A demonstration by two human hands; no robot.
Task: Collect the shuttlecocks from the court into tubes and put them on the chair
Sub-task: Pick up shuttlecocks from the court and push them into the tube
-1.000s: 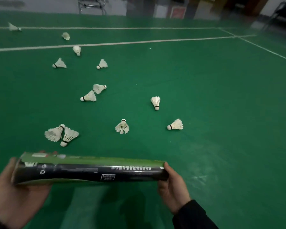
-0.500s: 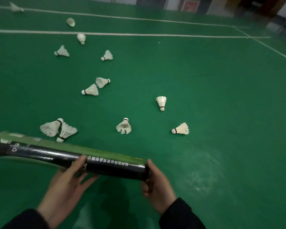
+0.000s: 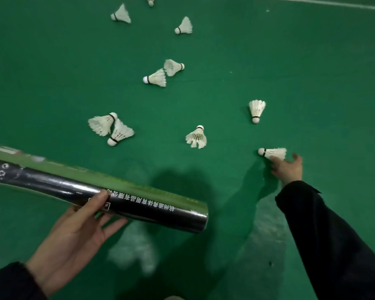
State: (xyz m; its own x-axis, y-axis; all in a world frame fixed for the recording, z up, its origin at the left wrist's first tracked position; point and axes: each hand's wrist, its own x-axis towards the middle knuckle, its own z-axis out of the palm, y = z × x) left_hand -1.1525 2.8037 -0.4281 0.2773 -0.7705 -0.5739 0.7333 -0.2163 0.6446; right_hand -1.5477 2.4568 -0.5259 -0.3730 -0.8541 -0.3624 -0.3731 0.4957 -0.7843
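Observation:
My left hand (image 3: 74, 232) holds a long black and green shuttlecock tube (image 3: 100, 189) from below, thumb over its side; the tube lies nearly level, its right end near the frame's middle. My right hand (image 3: 287, 168) reaches out to the floor and its fingers close on the feather skirt of a white shuttlecock (image 3: 272, 153) lying on its side. Several more white shuttlecocks lie on the green court: one standing on its feathers (image 3: 197, 137), one with cork toward me (image 3: 256, 109), a touching pair at the left (image 3: 110, 128), another pair farther off (image 3: 164, 72).
Further shuttlecocks (image 3: 184, 26) lie toward the top of the view. A white court line (image 3: 333, 2) crosses the upper right corner. A pale scuffed patch (image 3: 262, 234) marks the floor beneath my right arm. No chair is in view.
My right hand let go of the tube's end and reached forward to the nearest shuttlecock on the right. My left hand now holds the tube alone. The view tilted down and moved closer.

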